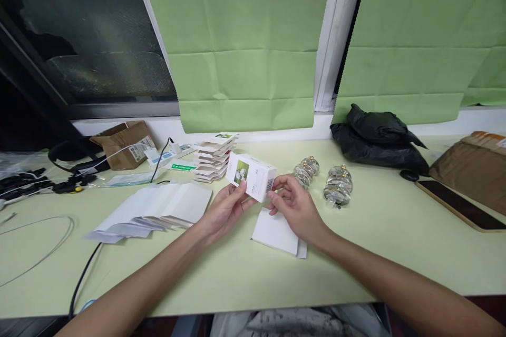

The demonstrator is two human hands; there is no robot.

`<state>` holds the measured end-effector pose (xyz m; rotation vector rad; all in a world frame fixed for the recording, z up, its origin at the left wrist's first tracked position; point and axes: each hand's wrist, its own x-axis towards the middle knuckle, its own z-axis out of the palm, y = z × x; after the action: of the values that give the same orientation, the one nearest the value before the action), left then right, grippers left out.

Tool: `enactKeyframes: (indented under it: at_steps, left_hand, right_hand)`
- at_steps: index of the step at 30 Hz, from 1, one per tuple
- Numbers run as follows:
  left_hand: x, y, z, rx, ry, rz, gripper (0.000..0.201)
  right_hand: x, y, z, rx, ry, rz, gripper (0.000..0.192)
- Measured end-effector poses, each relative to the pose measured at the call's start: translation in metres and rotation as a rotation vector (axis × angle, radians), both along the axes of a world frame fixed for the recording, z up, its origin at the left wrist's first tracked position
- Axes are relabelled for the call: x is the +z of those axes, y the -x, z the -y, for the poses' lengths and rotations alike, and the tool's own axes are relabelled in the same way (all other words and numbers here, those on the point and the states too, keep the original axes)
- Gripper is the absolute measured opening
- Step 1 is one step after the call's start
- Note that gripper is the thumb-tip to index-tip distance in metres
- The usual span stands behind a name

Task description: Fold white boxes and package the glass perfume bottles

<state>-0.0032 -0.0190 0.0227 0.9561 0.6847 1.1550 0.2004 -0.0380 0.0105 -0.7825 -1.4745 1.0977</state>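
A small white carton (253,175) with a green flower picture is held up above the table. My left hand (227,205) grips it from the left, thumb on its printed face. At its right end, my right hand (294,204) has its fingers curled close to the barcode side; whether they pinch a flap is hidden. Under the right hand lies a flat white folded carton (275,233). Left of my hands, several flat white cartons (174,205) spread out in an overlapping row. Behind the held carton rises a stack of white cartons (213,160).
Two stacks of clear glass-like pieces with gold tops (338,187) stand right of my hands. Farther right are a black plastic bag (379,142), a phone (460,204) and a brown cardboard package (474,168). An open brown box (125,146) and cables (31,184) lie left.
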Motion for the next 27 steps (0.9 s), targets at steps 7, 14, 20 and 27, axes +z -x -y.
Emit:
enactKeyframes:
  at_steps: [7, 14, 20, 27]
  left_hand:
    - [-0.008, 0.001, 0.000, 0.015, -0.024, -0.028, 0.044]
    - [-0.013, 0.004, -0.002, 0.025, -0.085, -0.089, 0.050]
    - [-0.009, 0.003, 0.000, 0.037, -0.101, -0.117, 0.051]
    - [-0.009, 0.003, 0.001, 0.022, -0.117, -0.131, 0.053]
  right_hand:
    - [-0.001, 0.003, 0.006, -0.147, 0.000, 0.011, 0.032]
    - [0.004, 0.001, 0.004, -0.163, -0.011, 0.001, 0.033]
    - [0.006, -0.002, 0.003, -0.177, -0.039, 0.022, 0.038]
    - [0.011, -0.004, 0.004, -0.151, -0.056, 0.071, 0.038]
